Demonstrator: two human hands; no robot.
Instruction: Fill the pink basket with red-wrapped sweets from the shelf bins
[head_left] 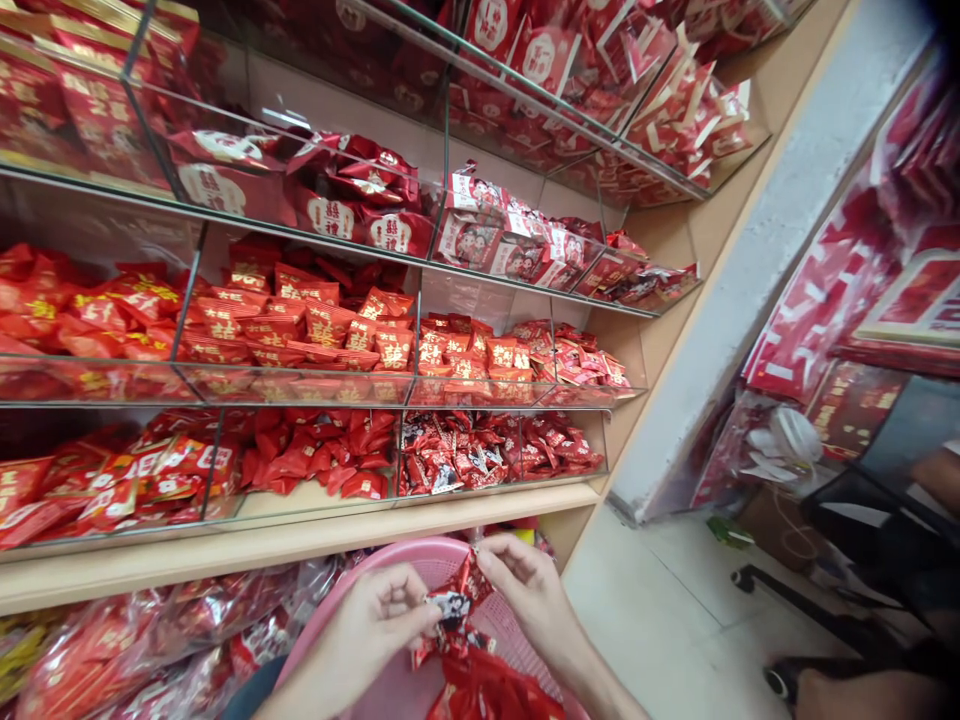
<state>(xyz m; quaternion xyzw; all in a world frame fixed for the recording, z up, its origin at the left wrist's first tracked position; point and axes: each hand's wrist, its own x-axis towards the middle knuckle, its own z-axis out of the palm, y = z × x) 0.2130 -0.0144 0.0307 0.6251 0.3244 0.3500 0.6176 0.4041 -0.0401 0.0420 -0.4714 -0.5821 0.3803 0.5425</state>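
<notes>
At the bottom middle, my left hand (386,605) pinches a small red candy packet (451,608) with a black-and-white printed figure. My right hand (525,590) has its thumb and forefinger closed on the upper end of a red wrapper (472,575). Whether both hands hold the same packet I cannot tell, as the wrappers overlap. Both hands are over a pink plastic basket (330,618). Inside it, below my hands, lie plain red packets (491,690).
Ahead stands a wooden shelf unit (300,535) with glass-fronted compartments full of red candy packets (322,325). Under it lie clear bags of red goods (150,640). To the right are a wheeled chair base (810,610) and part of another person (937,480).
</notes>
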